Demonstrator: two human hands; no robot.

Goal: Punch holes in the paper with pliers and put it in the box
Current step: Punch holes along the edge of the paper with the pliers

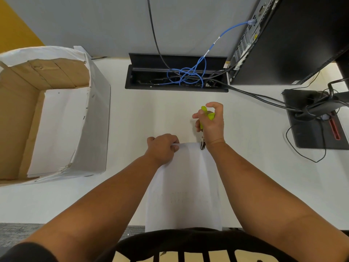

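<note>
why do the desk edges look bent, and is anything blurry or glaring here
Head view: wide-angle lens bows the box walls and stretches the forearms near the frame's bottom; lighting is soft and even, with no glare on the white desk; the pliers in the right hand and the paper edge stay fairly sharp.

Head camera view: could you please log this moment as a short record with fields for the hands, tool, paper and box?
left hand: pinches the far edge of the paper
right hand: grips the pliers
pliers: green handles, jaws at the paper's far edge
paper: white sheet on the desk, between the forearms
box: open cardboard, to the left, white sheets inside
desk: white
</note>
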